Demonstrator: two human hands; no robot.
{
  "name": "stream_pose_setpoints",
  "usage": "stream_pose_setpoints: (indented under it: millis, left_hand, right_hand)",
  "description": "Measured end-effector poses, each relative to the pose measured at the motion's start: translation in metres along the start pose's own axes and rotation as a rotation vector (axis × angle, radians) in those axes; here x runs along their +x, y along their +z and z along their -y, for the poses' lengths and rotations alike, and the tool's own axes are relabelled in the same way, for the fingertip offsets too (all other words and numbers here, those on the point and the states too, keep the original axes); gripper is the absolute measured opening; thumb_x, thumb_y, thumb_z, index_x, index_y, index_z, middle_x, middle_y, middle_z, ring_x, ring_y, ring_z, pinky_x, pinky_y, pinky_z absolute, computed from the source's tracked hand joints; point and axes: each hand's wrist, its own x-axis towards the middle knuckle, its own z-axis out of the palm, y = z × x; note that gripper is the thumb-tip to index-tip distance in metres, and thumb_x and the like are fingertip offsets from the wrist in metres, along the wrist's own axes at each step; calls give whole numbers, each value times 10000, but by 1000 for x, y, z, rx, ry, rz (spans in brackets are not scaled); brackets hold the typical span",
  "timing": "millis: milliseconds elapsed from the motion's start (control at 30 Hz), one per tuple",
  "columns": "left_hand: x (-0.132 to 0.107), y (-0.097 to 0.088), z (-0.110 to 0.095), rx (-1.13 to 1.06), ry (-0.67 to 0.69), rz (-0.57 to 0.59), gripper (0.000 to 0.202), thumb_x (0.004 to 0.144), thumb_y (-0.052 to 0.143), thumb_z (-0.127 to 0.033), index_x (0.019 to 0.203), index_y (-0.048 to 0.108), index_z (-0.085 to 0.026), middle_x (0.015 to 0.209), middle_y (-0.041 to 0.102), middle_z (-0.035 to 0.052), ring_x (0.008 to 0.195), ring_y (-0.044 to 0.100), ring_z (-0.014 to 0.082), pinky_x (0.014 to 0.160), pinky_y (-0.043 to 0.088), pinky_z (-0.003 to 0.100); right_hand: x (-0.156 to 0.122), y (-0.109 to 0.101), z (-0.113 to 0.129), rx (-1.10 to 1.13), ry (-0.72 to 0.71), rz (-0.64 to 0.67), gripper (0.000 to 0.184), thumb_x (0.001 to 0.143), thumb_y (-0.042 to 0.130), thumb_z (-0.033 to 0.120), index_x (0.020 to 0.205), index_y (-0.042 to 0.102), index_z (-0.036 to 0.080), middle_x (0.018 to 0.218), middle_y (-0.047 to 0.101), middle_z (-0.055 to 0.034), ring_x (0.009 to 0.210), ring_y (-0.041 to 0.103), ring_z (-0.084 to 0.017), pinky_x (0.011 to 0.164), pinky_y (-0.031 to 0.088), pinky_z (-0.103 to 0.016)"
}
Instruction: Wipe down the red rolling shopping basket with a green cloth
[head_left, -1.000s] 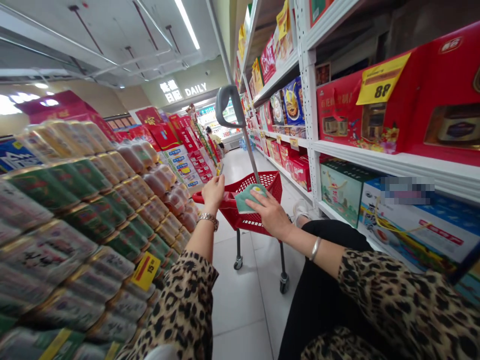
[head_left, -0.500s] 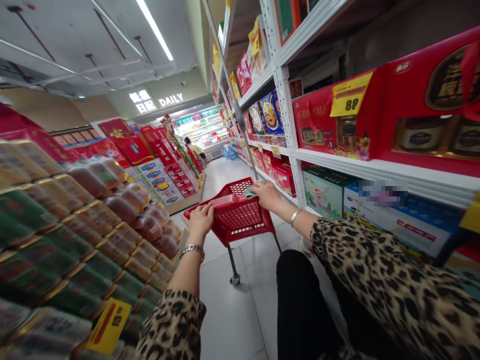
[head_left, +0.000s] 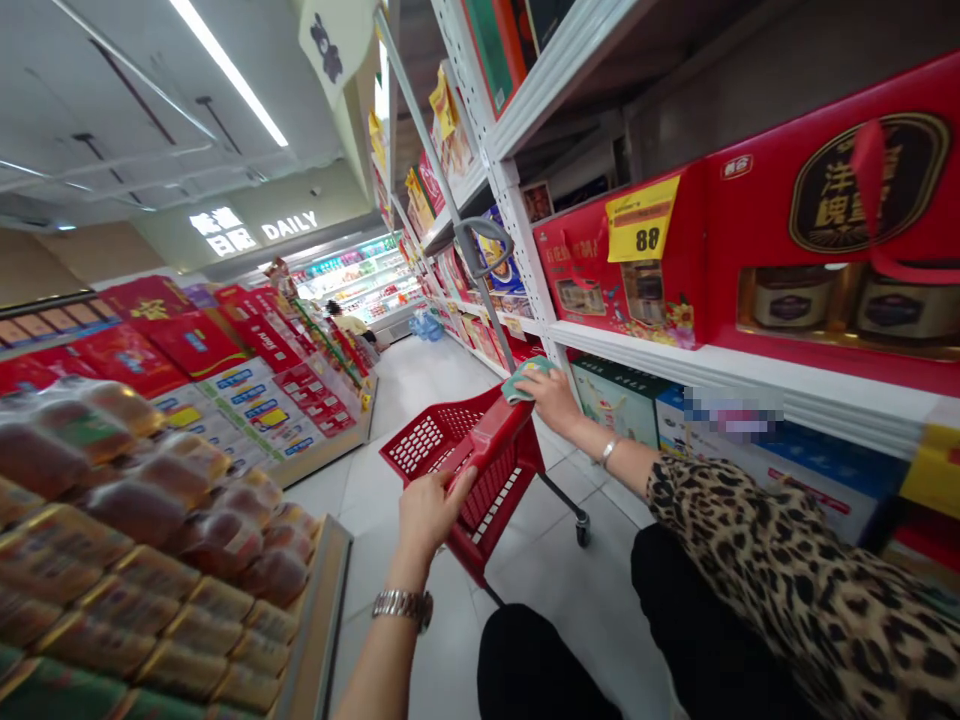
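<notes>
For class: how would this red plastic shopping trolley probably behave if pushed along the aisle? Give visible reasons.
The red lattice plastic trolley is probably light for its size: its walls are mostly holes, and nothing bulky shows inside. Its small black castor should roll easily on the smooth white floor tiles. Tall on a narrow base, it might tip if yanked sideways.

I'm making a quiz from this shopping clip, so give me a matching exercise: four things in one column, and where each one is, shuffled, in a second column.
Things:
1. left hand
2. metal wristwatch
3. green cloth
4. yellow 88 price tag

Places:
A. on a red gift box
B. in the right hand
C. gripping the red shopping cart
D. on the left wrist

Pairs: 1-C, 2-D, 3-B, 4-A.
</notes>
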Motion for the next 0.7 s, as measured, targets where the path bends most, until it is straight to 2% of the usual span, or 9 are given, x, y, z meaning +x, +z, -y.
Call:
stream_pose_setpoints:
  millis: [67, 100, 200, 300, 400, 500, 567, 633, 700]
  left_hand:
    - [2, 7, -7, -19, 25, -71, 589, 983, 261, -520, 657, 655, -228, 768, 742, 112, 787, 695, 249, 671, 406, 316]
    - [3, 10, -10, -24, 26, -110, 585, 988, 236, -479, 640, 637, -232, 767, 742, 108, 780, 692, 240, 666, 399, 312]
    - [8, 15, -12, -39, -5, -196, 552, 973, 213, -405, 588, 575, -245, 759, 737, 104, 765, 684, 231, 673, 404, 317]
    - [11, 15, -8, -69, -12, -220, 508, 945, 229, -396, 563, 530, -250, 737, 726, 104, 741, 671, 237, 669, 412, 328]
    - [14, 13, -4, -80, -9, -216, 481, 921, 248, -421, 549, 501, -250, 670, 694, 91, 690, 643, 233, 640, 391, 327]
    - [18, 12, -4, -78, -27, -239, 468, 902, 267, -432, 532, 480, -239, 617, 657, 79, 643, 605, 216, 615, 359, 313]
    - [23, 12, -4, -80, -47, -247, 462, 887, 276, -433, 520, 468, -229, 591, 632, 75, 605, 570, 201, 600, 338, 303]
    - [30, 11, -3, -89, -59, -251, 454, 868, 283, -433, 505, 455, -223, 555, 600, 71, 570, 534, 187, 588, 322, 294]
    - [37, 10, 3, -94, -66, -252, 441, 842, 308, -437, 487, 459, -222, 523, 575, 65, 545, 509, 185, 575, 311, 290]
  right_hand:
    - [-18, 5, 14, 33, -32, 3, 260, 1007, 545, 228, 1210, 699, 283, 1316, 660, -39, 1040, 622, -213, 949, 533, -421]
    - [-27, 7, 22, 67, -74, -12, 331, 1012, 495, 182, 1220, 715, 318, 1340, 665, -18, 1018, 608, -218, 961, 512, -426]
    - [-53, 11, 42, 174, -183, -70, 431, 1010, 460, 183, 1344, 653, 375, 1389, 650, 17, 1001, 583, -232, 939, 487, -414]
    - [-67, 14, 49, 225, -221, -91, 458, 1013, 457, 197, 1400, 601, 396, 1450, 604, 33, 1020, 591, -224, 923, 485, -389]
    - [-68, 21, 44, 237, -232, -105, 461, 1017, 470, 201, 1390, 594, 441, 1531, 521, 40, 1200, 568, -226, 1000, 462, -405]
    - [-60, 34, 39, 219, -226, -119, 461, 1014, 517, 245, 1393, 560, 504, 1571, 467, 55, 1442, 389, -289, 1145, 347, -554]
    - [-53, 44, 37, 218, -255, -130, 456, 1009, 547, 268, 1407, 548, 490, 1574, 465, 34, 1496, 312, -327, 1169, 288, -646]
    - [-45, 52, 35, 222, -293, -126, 441, 1006, 563, 262, 1407, 564, 446, 1571, 469, 5, 1500, 314, -334, 1164, 309, -657]
    - [-40, 57, 32, 208, -314, -110, 404, 1015, 552, 247, 1381, 600, 410, 1569, 473, 1, 1498, 330, -308, 1175, 346, -601]
